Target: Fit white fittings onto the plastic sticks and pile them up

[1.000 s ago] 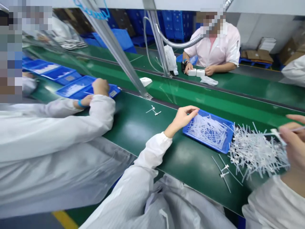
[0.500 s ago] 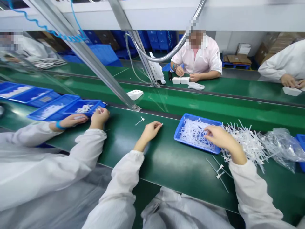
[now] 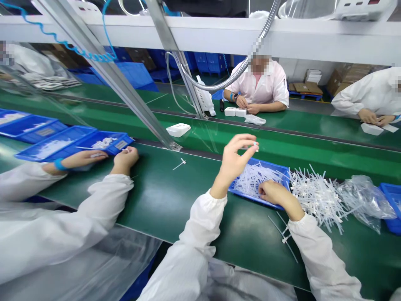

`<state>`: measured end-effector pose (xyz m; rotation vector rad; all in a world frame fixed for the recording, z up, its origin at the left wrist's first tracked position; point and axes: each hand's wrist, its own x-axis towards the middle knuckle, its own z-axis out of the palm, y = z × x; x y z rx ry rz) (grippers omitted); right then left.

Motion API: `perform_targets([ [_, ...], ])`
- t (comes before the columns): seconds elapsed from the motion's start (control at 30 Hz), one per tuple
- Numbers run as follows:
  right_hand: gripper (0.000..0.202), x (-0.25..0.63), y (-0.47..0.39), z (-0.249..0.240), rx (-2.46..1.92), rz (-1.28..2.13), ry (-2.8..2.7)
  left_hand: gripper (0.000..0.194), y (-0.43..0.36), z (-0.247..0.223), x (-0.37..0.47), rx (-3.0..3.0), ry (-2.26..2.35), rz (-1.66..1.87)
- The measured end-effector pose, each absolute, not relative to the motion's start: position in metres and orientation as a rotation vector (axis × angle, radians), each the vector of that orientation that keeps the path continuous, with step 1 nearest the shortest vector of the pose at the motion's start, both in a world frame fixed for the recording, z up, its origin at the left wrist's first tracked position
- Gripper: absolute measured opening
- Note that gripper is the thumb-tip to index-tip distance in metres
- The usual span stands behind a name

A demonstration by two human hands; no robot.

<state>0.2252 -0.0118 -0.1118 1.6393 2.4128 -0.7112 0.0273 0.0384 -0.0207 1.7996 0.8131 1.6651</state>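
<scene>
My left hand [image 3: 234, 161] is raised over the left end of a blue tray [image 3: 242, 193]. Its thumb and index finger pinch a small white piece [image 3: 256, 144], too small to make out fully. Inside that tray lies a heap of thin white plastic strips [image 3: 250, 177] that look like cable ties. My right hand [image 3: 273, 192] is lowered to the heap with its fingers curled into it; what they hold is hidden. Below my right wrist, a few loose cable ties [image 3: 285, 240] with small white heads lie on the green belt [image 3: 194, 200].
Beside the tray is a large pile of white ties [image 3: 318, 192], then a clear plastic bag [image 3: 365, 200] and another blue bin [image 3: 393, 209]. A co-worker's hands [image 3: 125, 159] work at blue bins on the left. A single tie [image 3: 180, 163] lies mid-belt. A metal post [image 3: 125, 88] slants down.
My left hand has moved right and up from the belt to above the tray. My right hand has moved slightly left and down, its fingers now curled into the heap.
</scene>
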Motion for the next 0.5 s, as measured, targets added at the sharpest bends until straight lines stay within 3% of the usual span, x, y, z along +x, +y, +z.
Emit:
perform_targets([
  [0.17, 0.016, 0.224, -0.014, -0.107, 1.654, -0.710, 2.489, 0.024, 0.025, -0.043, 0.052, 1.647, 0.655, 1.215],
  [0.5, 0.013, 0.266, -0.012, -0.073, 1.825, -0.818, 3.008, 0.025, 0.039, -0.042, 0.034, 1.510, 0.700, 1.342],
])
